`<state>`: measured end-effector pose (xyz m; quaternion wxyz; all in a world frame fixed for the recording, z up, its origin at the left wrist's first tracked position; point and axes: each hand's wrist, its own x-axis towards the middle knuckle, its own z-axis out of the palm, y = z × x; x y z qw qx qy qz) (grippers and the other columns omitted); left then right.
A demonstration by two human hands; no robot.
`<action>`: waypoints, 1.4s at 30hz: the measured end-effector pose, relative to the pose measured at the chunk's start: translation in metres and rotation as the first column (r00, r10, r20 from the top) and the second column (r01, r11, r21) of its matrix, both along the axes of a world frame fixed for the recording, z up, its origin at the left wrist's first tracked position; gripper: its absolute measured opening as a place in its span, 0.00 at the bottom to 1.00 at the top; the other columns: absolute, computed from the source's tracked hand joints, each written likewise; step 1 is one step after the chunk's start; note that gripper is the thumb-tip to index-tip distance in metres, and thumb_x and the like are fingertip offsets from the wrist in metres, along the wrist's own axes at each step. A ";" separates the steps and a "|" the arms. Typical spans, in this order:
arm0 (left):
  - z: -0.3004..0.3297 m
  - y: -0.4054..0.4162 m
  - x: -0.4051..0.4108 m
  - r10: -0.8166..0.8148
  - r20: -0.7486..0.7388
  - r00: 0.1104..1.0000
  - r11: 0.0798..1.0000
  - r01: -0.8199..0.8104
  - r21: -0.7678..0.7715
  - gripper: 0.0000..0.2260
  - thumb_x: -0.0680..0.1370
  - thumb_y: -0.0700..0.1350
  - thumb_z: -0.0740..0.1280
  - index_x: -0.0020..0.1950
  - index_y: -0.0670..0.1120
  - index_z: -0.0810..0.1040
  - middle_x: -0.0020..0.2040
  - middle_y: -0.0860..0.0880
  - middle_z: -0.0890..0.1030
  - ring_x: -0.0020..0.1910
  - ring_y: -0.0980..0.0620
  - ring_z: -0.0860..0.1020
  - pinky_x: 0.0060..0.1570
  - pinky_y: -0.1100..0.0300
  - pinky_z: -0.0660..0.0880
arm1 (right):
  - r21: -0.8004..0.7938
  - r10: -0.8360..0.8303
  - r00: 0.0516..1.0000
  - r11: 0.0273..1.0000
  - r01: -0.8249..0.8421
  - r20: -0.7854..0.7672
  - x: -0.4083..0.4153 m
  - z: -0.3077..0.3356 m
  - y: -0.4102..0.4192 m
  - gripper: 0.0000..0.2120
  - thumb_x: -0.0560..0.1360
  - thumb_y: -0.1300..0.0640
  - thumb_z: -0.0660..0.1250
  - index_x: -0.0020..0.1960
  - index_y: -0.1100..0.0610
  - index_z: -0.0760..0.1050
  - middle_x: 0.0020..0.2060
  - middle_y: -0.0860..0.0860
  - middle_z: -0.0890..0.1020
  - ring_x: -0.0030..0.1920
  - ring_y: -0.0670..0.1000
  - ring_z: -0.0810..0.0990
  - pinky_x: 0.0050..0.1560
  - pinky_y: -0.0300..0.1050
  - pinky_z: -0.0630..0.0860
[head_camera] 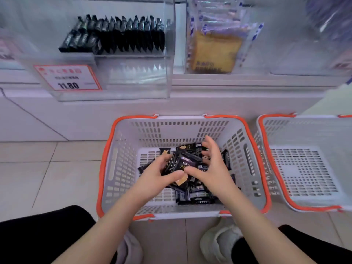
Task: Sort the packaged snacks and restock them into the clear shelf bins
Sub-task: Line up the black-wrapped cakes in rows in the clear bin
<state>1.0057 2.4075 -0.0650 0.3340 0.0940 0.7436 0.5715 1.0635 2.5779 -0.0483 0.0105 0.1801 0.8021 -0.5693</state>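
A grey basket with an orange rim (122, 149) sits on the floor in front of me and holds several black snack packets (198, 195). Both hands are inside it. My left hand (162, 174) grips a bunch of black packets (182, 164) from the left, thumb on top. My right hand (211, 164) curls around the same bunch from the right, fingers spread over it. Above, a clear shelf bin (133, 79) holds a row of matching black packets (122, 35) standing upright.
A second grey basket with an orange rim (304, 168) stands to the right, with nothing in it. Another clear bin (215, 50) holds yellow bread packs. A price tag reading 11.80 (68, 78) hangs on the left bin. My shoes (219, 242) are below the basket.
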 end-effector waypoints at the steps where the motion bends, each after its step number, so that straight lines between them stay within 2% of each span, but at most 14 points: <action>1: 0.012 0.000 0.000 0.057 -0.004 0.998 0.997 -0.057 0.060 0.28 0.63 0.56 0.77 0.60 0.53 0.72 0.54 0.53 0.81 0.54 0.57 0.79 0.54 0.59 0.75 | -0.192 -0.112 0.994 0.975 0.111 0.006 0.002 0.009 -0.004 0.43 0.65 0.53 0.76 0.73 0.48 0.56 0.65 0.44 0.68 0.60 0.42 0.72 0.61 0.40 0.68; 3: 0.035 0.002 0.000 0.165 0.013 0.986 0.967 -0.164 0.193 0.28 0.60 0.55 0.76 0.57 0.51 0.72 0.51 0.52 0.82 0.49 0.58 0.81 0.44 0.66 0.76 | -0.534 -0.181 0.982 0.825 0.182 0.055 0.006 0.022 -0.012 0.37 0.63 0.48 0.74 0.68 0.48 0.64 0.64 0.48 0.74 0.60 0.45 0.76 0.59 0.44 0.72; 5: 0.056 0.002 -0.001 0.231 0.023 0.973 0.930 -0.228 0.289 0.29 0.58 0.56 0.74 0.56 0.51 0.72 0.50 0.52 0.82 0.48 0.58 0.81 0.41 0.68 0.76 | -0.635 -0.070 0.997 0.769 0.070 0.025 0.009 0.037 -0.021 0.32 0.65 0.45 0.73 0.66 0.50 0.69 0.63 0.50 0.77 0.60 0.48 0.77 0.60 0.48 0.74; 7: 0.075 0.001 -0.001 0.284 -0.002 0.959 0.906 -0.267 0.328 0.30 0.57 0.56 0.74 0.57 0.51 0.72 0.51 0.52 0.82 0.49 0.58 0.81 0.43 0.67 0.76 | -0.541 0.025 0.995 0.838 -0.072 -0.094 0.005 0.054 -0.032 0.22 0.72 0.51 0.70 0.65 0.51 0.72 0.59 0.47 0.80 0.60 0.47 0.78 0.57 0.43 0.76; 10: 0.099 -0.007 -0.006 0.325 -0.054 0.944 0.888 -0.285 0.361 0.28 0.60 0.55 0.73 0.58 0.50 0.73 0.53 0.52 0.82 0.53 0.57 0.79 0.48 0.65 0.75 | -0.424 0.046 0.982 0.898 -0.122 -0.184 -0.009 0.081 -0.044 0.15 0.76 0.60 0.65 0.61 0.48 0.74 0.55 0.42 0.82 0.57 0.42 0.79 0.52 0.33 0.75; 13: 0.118 -0.018 -0.012 0.365 -0.040 0.930 0.845 -0.313 0.433 0.23 0.64 0.54 0.73 0.57 0.51 0.74 0.49 0.52 0.83 0.51 0.56 0.80 0.46 0.66 0.76 | -0.369 0.076 0.976 0.917 -0.150 -0.206 -0.025 0.106 -0.056 0.14 0.74 0.55 0.68 0.59 0.45 0.74 0.54 0.42 0.82 0.56 0.41 0.79 0.54 0.37 0.75; 16: 0.137 -0.032 -0.022 0.401 -0.038 0.915 0.794 -0.326 0.513 0.20 0.66 0.52 0.73 0.55 0.51 0.75 0.42 0.52 0.83 0.44 0.57 0.80 0.43 0.66 0.76 | -0.324 0.142 0.955 0.919 -0.225 -0.261 -0.043 0.131 -0.075 0.21 0.65 0.44 0.70 0.57 0.44 0.73 0.52 0.41 0.82 0.55 0.40 0.79 0.51 0.34 0.76; 19: 0.159 -0.049 -0.038 0.439 -0.112 0.891 0.795 -0.328 0.509 0.18 0.65 0.56 0.71 0.53 0.55 0.78 0.44 0.53 0.83 0.46 0.55 0.79 0.49 0.58 0.74 | -0.279 0.170 0.939 0.926 -0.256 -0.297 -0.067 0.155 -0.088 0.19 0.68 0.50 0.72 0.56 0.49 0.73 0.52 0.45 0.82 0.55 0.44 0.80 0.55 0.41 0.77; 23: 0.193 -0.072 -0.071 0.471 -0.454 0.756 0.873 -0.325 0.364 0.12 0.68 0.59 0.65 0.48 0.59 0.79 0.51 0.54 0.81 0.54 0.56 0.77 0.58 0.57 0.72 | -0.153 0.224 0.904 0.943 -0.296 -0.364 -0.109 0.199 -0.094 0.13 0.69 0.58 0.72 0.51 0.50 0.74 0.48 0.48 0.83 0.50 0.46 0.81 0.53 0.42 0.77; 27: 0.217 -0.089 -0.111 0.430 -0.649 0.628 0.901 -0.346 0.262 0.07 0.77 0.46 0.64 0.54 0.54 0.74 0.56 0.51 0.78 0.59 0.54 0.75 0.64 0.56 0.69 | 0.043 0.103 0.929 0.995 -0.094 -0.356 -0.159 0.231 -0.090 0.11 0.69 0.50 0.72 0.47 0.50 0.73 0.45 0.49 0.82 0.48 0.51 0.81 0.52 0.48 0.76; 31: 0.235 -0.090 -0.164 -0.019 -0.888 0.460 0.914 -0.352 -0.202 0.11 0.78 0.40 0.61 0.59 0.47 0.76 0.54 0.51 0.78 0.57 0.51 0.75 0.55 0.65 0.66 | 0.425 0.172 0.980 0.898 -0.115 -0.098 -0.208 0.239 -0.085 0.15 0.67 0.47 0.70 0.44 0.57 0.73 0.37 0.52 0.81 0.38 0.53 0.79 0.40 0.49 0.78; 35: 0.230 -0.074 -0.207 -0.539 -0.690 0.483 0.589 -0.370 -0.718 0.14 0.78 0.38 0.56 0.61 0.48 0.72 0.57 0.46 0.76 0.55 0.45 0.75 0.46 0.53 0.73 | 0.653 0.240 0.929 0.661 -0.370 0.283 -0.245 0.219 -0.095 0.11 0.67 0.51 0.68 0.35 0.59 0.74 0.29 0.52 0.76 0.29 0.52 0.75 0.31 0.42 0.75; 39: 0.216 -0.065 -0.230 -0.659 -0.542 0.522 0.454 -0.299 -0.839 0.11 0.77 0.38 0.58 0.58 0.46 0.72 0.55 0.46 0.74 0.53 0.45 0.75 0.40 0.54 0.70 | 0.704 0.192 0.913 0.586 -0.402 0.361 -0.268 0.185 -0.105 0.14 0.70 0.50 0.67 0.34 0.57 0.68 0.30 0.50 0.73 0.31 0.51 0.74 0.28 0.40 0.68; 42: 0.208 -0.061 -0.242 -0.690 -0.465 0.554 0.423 -0.212 -0.881 0.08 0.76 0.43 0.62 0.54 0.46 0.73 0.54 0.46 0.74 0.52 0.45 0.75 0.40 0.53 0.71 | 0.706 0.163 0.947 0.634 -0.316 0.277 -0.280 0.176 -0.110 0.15 0.72 0.49 0.67 0.49 0.61 0.70 0.43 0.53 0.78 0.46 0.56 0.79 0.36 0.42 0.70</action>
